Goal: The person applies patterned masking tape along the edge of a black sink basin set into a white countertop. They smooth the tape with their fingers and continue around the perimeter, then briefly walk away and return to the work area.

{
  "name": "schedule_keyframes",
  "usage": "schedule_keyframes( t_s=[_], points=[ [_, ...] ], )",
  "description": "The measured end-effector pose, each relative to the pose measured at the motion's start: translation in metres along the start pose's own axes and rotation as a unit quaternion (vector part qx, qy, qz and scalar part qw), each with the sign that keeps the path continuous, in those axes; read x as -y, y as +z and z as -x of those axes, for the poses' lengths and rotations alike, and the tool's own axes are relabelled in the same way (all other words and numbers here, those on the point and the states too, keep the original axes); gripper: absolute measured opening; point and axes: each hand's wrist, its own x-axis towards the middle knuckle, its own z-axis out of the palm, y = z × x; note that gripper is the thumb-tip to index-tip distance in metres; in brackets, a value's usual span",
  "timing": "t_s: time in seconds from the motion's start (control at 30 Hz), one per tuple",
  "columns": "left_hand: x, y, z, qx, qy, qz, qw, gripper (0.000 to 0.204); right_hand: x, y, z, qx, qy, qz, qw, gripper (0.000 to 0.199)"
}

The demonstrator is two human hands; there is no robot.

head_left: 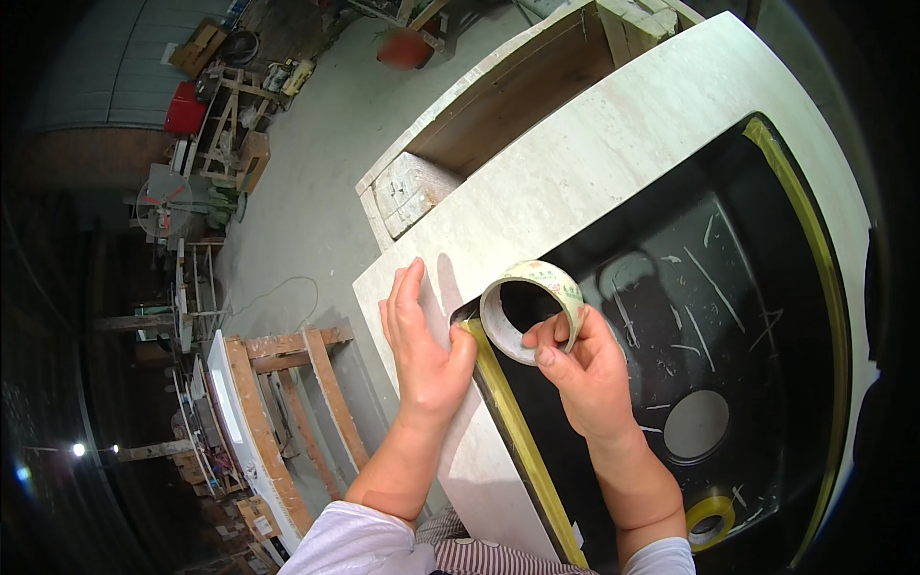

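Right hand point(589, 369) grips glossy tape ring point(533, 309) over black basin point(728, 316).

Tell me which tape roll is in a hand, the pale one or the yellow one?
The pale tape roll, pinched by the right hand at the sink's near corner. The yellow roll lies untouched inside the black sink.

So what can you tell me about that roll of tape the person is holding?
The roll of tape is a wide ring of clear-looking tape on a pale core, with a faint printed pattern. It stands on edge, its open centre facing the camera, above the corner of the black sink. The right hand pinches its lower rim; the left hand lies flat beside it.
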Motion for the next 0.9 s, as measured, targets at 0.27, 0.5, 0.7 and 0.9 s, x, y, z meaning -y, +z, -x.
schedule_keyframes(
  t_s=[0.27, 0.5, 0.7, 0.9],
  points=[
    [0.005, 0.001, -0.005, 0.005, -0.014, 0.044, 0.999, 0.075, 0.003, 0.003, 0.012, -0.017, 0.025, -0.06, 0.998, 0.025],
    [0.003, 0.002, -0.007, 0.008, -0.024, 0.06, 0.998, 0.076, 0.006, -0.01, 0.01, -0.055, 0.092, -0.269, 0.957, 0.019],
    [-0.001, 0.001, -0.007, 0.003, -0.019, 0.034, 0.999, 0.075, 0.004, -0.039, 0.008, -0.041, -0.109, -0.121, 0.986, 0.023],
    [0.002, 0.002, -0.005, 0.0, -0.015, 0.04, 0.999, 0.075, -0.006, -0.034, -0.001, -0.061, -0.137, -0.058, 0.987, 0.026]
  ],
)
